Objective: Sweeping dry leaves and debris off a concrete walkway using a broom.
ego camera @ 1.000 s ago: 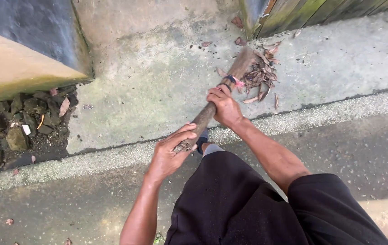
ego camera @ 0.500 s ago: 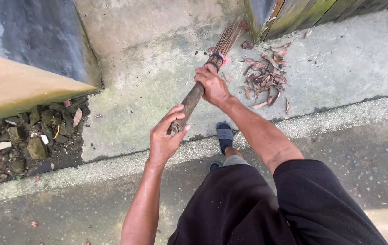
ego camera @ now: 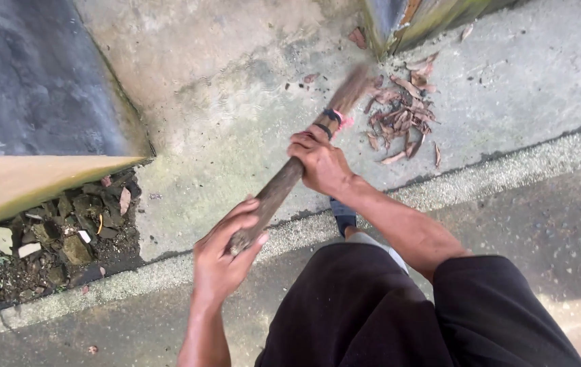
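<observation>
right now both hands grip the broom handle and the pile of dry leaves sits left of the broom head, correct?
Not quite. In the head view both the left hand and right hand grip the broom handle, but the leaves lie right of the broom head.

Broom head (ego camera: 357,85) motion-blurred, bristles can't be told apart. Left hand (ego camera: 221,255) also blurred; fingers (ego camera: 236,221) smeared. Right hand (ego camera: 321,163) hides part of the stick (ego camera: 273,194). Shoe (ego camera: 343,216) mostly hidden behind right forearm & dark shorts (ego camera: 351,312). Gate post (ego camera: 399,20) cut off at top edge.
</observation>
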